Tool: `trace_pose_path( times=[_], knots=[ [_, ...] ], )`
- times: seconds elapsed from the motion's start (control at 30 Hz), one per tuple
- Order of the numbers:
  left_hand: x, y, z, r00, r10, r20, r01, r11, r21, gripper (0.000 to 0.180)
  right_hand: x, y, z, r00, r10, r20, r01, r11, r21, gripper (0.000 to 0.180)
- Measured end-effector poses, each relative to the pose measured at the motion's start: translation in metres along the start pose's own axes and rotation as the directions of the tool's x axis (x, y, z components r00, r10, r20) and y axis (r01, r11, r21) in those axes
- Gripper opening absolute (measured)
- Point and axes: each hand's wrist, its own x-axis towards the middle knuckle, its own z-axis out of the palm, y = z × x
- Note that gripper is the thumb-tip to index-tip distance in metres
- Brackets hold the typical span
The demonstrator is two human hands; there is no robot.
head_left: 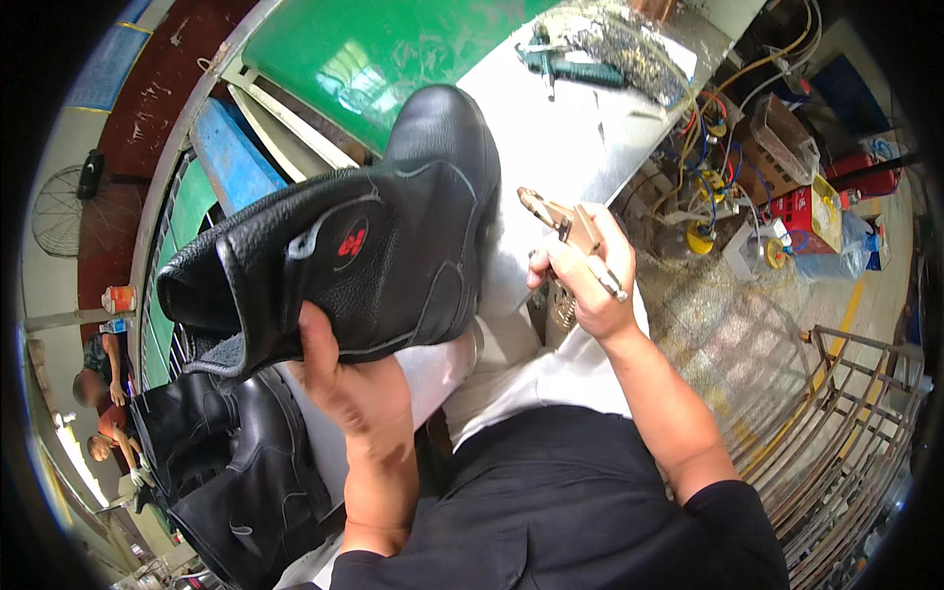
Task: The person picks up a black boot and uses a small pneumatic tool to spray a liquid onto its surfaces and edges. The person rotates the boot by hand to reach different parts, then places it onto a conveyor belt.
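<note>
A black leather boot [393, 246] lies on its side in front of me, toe pointing away and its open shaft to the left. A red emblem and a grey pull loop show on the shaft. My left hand [344, 369] grips the shaft's near edge, thumb on top and the other fingers partly hidden. My right hand [590, 275], apart from the boot on its right, is closed around a brass-coloured metal hand tool [580, 228]. Its narrow tip points up and left; its exact kind is unclear.
More black boots [246, 462] stand at lower left. A green conveyor belt [393, 49] runs beyond the metal table [541, 147], which bears a dark green hand tool [580, 71]. Tubes and boxes [806, 211] crowd the right, above a metal rack [836, 433]. Two people [113, 383] appear far left.
</note>
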Motion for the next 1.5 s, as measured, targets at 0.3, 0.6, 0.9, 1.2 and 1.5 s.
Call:
trace_pose_path(
  times=[0.3, 0.6, 0.9, 1.2, 1.5],
  knots=[
    [0.178, 0.011, 0.013, 0.979, -0.157, -0.127, 0.115, 0.952, -0.284, 0.041, 0.079, 0.010, -0.025, 0.964, -0.221, -0.148, 0.202, 0.970, -0.134, 0.026],
    [0.468, -0.072, 0.127, 0.692, 0.248, 0.678, -0.713, 0.086, 0.696, 0.046, 0.077, 0.012, -0.011, 0.985, -0.171, -0.011, 0.168, 0.975, -0.149, 0.046],
    [0.315, -0.018, -0.097, 0.897, -0.089, 0.433, -0.440, -0.089, 0.894, 0.071, 0.069, 0.003, -0.002, 0.961, -0.264, -0.088, 0.237, 0.942, -0.240, 0.054],
    [0.157, 0.286, -0.425, 0.624, 0.448, -0.640, 0.781, -0.372, 0.502, 0.072, 0.076, 0.012, -0.006, 0.965, -0.251, -0.071, 0.235, 0.955, -0.183, 0.050],
    [0.160, 0.178, -0.282, 0.845, 0.504, -0.179, -0.087, 0.460, 0.884, 0.022, 0.083, 0.010, -0.013, 0.965, -0.261, -0.037, 0.247, 0.944, -0.218, 0.043]
  ],
)
